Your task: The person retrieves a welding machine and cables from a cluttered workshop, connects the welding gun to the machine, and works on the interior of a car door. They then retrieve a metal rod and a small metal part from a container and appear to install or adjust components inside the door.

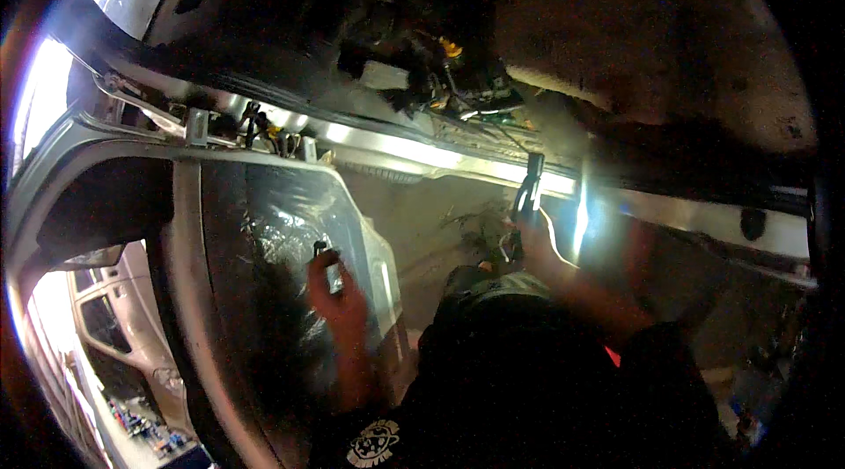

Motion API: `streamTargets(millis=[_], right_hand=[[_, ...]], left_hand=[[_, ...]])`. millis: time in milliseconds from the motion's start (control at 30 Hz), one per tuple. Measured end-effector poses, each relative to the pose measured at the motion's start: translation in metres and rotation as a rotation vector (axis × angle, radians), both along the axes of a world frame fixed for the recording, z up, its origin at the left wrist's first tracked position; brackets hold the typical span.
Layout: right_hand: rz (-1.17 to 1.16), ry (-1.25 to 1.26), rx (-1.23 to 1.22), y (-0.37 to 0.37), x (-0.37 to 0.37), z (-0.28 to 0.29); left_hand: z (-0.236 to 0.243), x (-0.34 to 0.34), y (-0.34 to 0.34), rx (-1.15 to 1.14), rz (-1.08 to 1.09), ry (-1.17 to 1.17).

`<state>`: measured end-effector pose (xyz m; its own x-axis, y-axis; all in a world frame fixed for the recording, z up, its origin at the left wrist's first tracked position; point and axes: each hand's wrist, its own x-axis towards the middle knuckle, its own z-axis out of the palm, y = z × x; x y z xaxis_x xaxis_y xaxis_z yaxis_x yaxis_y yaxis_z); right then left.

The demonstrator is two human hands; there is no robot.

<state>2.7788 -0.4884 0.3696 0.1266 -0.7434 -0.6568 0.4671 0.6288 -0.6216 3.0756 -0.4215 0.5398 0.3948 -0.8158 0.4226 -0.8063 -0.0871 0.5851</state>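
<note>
Facing car sill (396,142) mid-frame: clamping small item (334,278) w/ L hand (341,304) ctr-L, near-upright dark tool (532,180) w/ R hand (539,245), nearer sill; keeping both apart.

hands (339,300) (535,236): 2 (left, right) | open door (268,227): 1 | lit lamp (581,216): 1

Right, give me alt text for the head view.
The left hand holds a small, blurred object before an open car door, and the right hand holds a slim dark item near a bright glare; above, a yellow part shows in the dim car interior.
</note>
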Motion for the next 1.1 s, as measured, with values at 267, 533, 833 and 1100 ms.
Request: streamTargets(millis=[267,533,833,1100], right_hand=[[0.241,0.119,-0.199,0.028,0.008,-0.009],[0.48,0.396,-0.41,0.031,0.036,-0.033],[0.635,0.349,-0.309,-0.024,0.112,-0.037],[0.636,0.437,-0.397,-0.026,0.148,-0.065]], left_hand=[[0.156,0.083,0.073,-0.333,0.624,-0.97],[0.151,0.07,0.042,0.081,0.833,-1.257],[0.15,0.079,0.039,0.082,0.825,-1.274],[0.146,0.064,0.029,0.123,0.868,-1.294]])
